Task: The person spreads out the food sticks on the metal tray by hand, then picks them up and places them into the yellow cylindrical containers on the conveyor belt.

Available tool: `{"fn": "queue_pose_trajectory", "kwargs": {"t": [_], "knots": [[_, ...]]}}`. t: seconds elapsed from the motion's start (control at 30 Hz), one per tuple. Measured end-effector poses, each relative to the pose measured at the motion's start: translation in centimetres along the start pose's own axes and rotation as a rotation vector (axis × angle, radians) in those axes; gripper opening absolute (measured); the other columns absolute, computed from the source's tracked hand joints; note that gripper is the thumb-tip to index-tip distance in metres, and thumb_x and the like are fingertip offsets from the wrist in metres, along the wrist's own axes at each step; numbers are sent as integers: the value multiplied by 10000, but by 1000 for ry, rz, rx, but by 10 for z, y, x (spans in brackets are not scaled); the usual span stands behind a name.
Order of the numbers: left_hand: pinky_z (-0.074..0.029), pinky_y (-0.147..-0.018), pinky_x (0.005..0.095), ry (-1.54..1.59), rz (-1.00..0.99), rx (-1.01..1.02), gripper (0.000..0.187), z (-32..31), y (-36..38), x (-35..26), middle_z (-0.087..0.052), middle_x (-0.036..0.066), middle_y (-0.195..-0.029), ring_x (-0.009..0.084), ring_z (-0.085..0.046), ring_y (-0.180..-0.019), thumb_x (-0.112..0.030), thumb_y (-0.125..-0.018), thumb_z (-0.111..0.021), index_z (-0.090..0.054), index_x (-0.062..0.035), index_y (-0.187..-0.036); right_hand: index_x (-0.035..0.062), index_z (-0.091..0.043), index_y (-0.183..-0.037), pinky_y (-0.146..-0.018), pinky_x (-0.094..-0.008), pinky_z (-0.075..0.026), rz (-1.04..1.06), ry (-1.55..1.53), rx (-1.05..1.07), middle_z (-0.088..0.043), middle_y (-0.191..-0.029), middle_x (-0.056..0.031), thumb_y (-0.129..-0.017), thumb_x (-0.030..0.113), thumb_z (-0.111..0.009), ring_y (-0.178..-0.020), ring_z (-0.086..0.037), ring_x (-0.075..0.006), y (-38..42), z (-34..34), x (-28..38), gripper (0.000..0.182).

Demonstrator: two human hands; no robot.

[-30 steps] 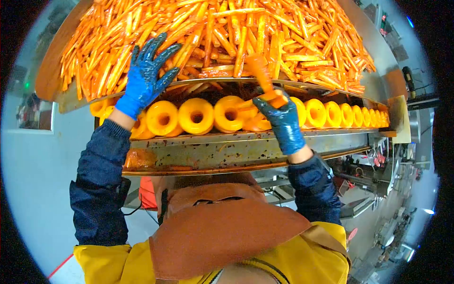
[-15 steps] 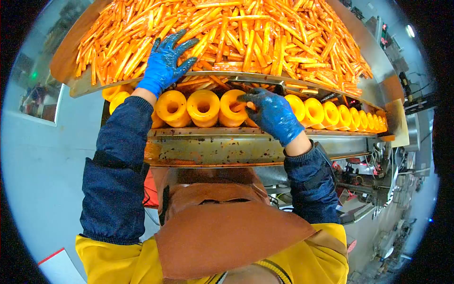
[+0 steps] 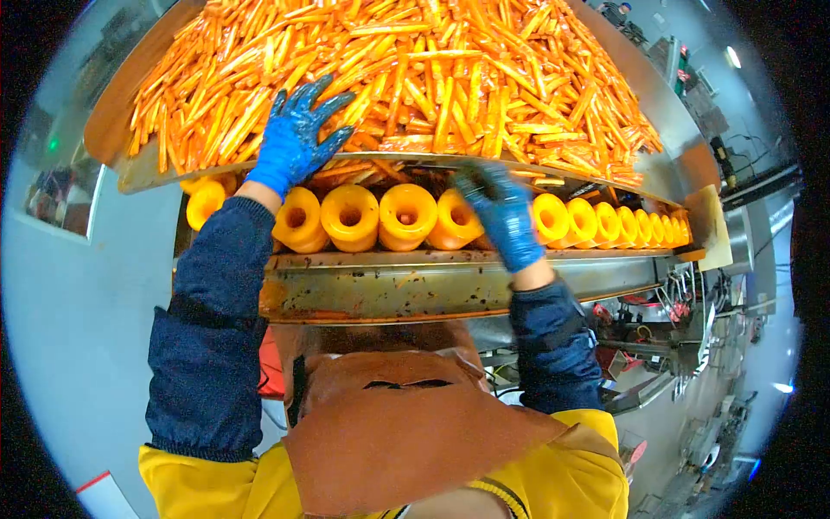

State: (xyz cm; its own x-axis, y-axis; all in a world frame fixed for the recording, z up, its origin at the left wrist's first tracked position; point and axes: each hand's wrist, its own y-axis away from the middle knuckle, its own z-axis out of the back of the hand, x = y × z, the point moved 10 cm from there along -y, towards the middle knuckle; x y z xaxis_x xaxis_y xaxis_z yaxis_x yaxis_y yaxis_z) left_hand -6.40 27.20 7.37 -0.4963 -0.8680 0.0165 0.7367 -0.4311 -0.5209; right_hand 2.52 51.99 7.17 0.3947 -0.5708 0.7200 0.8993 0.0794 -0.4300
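Observation:
My left hand (image 3: 298, 134), in a wet blue glove, lies with fingers spread on the near edge of a heap of orange, glossy, sauce-coated sticks (image 3: 415, 82). My right hand (image 3: 506, 216), gloved alike, is over the row of yellow-orange funnel-mouthed cups, just right of one cup (image 3: 455, 218). Its fingers are smeared by motion and point up toward the tray lip; whether anything is between them cannot be made out. A stick's end shows deep inside another cup (image 3: 407, 218), left of that hand.
A metal tray (image 3: 138, 169) holds the heap and has a raised lip above the cups. Nearer my apron runs a stained metal trough (image 3: 372, 285). More cups (image 3: 605, 223) continue to the right, ending near a pale board (image 3: 712, 227). Machinery and cables (image 3: 666, 329) stand at lower right.
My right hand has let go of a short stick at a cup and moved right and away from it. My left hand stays spread on the heap. The whole view has shifted slightly.

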Motion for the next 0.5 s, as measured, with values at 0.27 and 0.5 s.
{"fn": "queue_pose_trajectory", "kwargs": {"t": [0.27, 0.5], "knots": [[-207, -1098, 544, 7, 13, 34, 519, 2, -2, -2, -384, 109, -1425, 332, -383, -1290, -469, -851, -574, -478, -312, -1336, 177, -558, -1248, -937, -411, -452, -78, 999, 323, -554, -1240, -143, -672, 92, -694, -1092, -544, -355, -65, 122, -118, 598], [-219, -1095, 536, -11, 6, 37, 528, 1, -3, -3, -381, 106, -1428, 344, -390, -1280, -453, -845, -586, -476, -304, -1339, 107, -589, -1183, -937, -389, -455, 48, 763, 118, -588, -1188, -156, -722, 220, -722, -1091, -564, -321, -114, 133, -126, 493]]}}
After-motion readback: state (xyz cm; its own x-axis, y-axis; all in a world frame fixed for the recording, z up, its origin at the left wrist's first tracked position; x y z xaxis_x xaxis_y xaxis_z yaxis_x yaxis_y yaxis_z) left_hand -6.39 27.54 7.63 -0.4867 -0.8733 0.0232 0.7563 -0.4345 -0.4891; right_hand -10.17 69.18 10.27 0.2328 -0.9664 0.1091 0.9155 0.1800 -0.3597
